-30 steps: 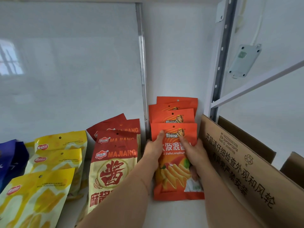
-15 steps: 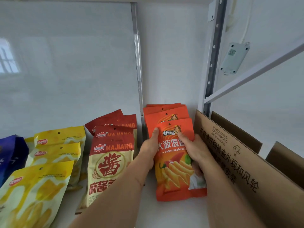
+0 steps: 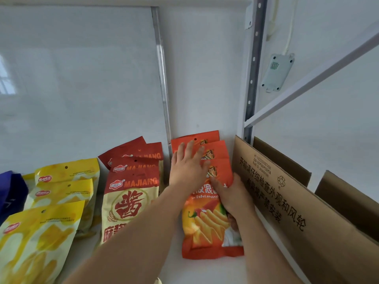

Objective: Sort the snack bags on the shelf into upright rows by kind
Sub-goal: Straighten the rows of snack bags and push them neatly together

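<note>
Four kinds of snack bag stand in rows on the white shelf [image 3: 205, 269]. At far left, a dark blue bag [image 3: 10, 193] is cut by the frame edge. Next stand the yellow bags [image 3: 61, 193], then the red-and-cream MAJIANG bags [image 3: 131, 201]. The orange bags [image 3: 207, 226] form the rightmost row, leaning back toward the rear wall. The left hand [image 3: 187, 167] lies flat on the upper fronts of the orange bags, fingers straight and spread, gripping nothing. The right hand [image 3: 231, 194] grips the right edge of the front orange bag, thumb across its face. A brown cardboard box [image 3: 287, 201] stands just beside this row.
</note>
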`<action>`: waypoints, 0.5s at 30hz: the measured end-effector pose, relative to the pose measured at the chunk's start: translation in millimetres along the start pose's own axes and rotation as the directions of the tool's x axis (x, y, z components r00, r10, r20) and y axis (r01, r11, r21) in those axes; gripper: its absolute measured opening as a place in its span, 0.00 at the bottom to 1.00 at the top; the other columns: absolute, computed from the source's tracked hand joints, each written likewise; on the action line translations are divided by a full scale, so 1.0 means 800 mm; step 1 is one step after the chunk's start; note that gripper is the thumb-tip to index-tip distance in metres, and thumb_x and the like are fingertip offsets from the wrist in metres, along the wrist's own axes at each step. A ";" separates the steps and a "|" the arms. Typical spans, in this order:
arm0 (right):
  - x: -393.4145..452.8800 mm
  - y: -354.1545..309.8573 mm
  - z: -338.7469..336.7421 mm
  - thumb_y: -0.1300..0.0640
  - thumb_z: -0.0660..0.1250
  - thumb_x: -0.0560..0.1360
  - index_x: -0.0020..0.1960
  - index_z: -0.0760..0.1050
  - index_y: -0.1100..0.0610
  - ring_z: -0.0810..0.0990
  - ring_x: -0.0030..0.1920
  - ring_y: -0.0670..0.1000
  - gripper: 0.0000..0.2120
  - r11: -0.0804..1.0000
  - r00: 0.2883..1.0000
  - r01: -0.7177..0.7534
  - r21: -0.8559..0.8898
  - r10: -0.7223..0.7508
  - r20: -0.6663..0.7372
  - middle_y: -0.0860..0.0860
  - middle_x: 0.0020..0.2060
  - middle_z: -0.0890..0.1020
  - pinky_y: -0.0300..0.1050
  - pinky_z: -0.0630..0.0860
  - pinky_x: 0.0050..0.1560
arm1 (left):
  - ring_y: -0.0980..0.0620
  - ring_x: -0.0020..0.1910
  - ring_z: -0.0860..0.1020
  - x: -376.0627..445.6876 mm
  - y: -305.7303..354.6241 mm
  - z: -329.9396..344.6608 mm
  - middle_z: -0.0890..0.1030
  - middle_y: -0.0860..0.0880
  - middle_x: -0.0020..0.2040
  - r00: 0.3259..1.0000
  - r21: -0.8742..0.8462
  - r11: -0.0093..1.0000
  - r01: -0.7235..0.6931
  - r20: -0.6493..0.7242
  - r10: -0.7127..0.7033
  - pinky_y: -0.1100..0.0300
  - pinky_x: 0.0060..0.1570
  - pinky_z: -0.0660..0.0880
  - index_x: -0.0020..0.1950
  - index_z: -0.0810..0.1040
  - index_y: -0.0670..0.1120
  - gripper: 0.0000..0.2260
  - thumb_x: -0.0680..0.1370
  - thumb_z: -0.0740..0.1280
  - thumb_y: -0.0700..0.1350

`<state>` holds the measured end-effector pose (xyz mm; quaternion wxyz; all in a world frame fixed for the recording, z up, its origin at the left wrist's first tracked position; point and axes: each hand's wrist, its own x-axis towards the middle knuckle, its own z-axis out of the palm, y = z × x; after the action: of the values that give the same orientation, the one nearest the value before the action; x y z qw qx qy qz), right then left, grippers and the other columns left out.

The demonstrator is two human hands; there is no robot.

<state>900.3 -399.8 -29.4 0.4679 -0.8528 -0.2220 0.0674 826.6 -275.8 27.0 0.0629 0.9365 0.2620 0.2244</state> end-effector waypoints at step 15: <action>-0.043 0.008 -0.022 0.22 0.59 0.66 0.80 0.37 0.42 0.52 0.80 0.54 0.54 0.954 0.990 0.122 -0.273 -0.095 0.109 0.44 0.81 0.47 0.61 0.50 0.76 | 0.40 0.82 0.45 0.026 -0.008 0.048 0.46 0.51 0.84 0.917 0.015 0.974 0.226 0.335 -0.218 0.35 0.76 0.43 0.82 0.49 0.60 0.32 0.80 0.47 0.70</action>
<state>877.3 -431.4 -28.5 0.3350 -0.8926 -0.2976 0.0498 857.4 -259.7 -0.5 0.1426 0.9243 0.3495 0.0568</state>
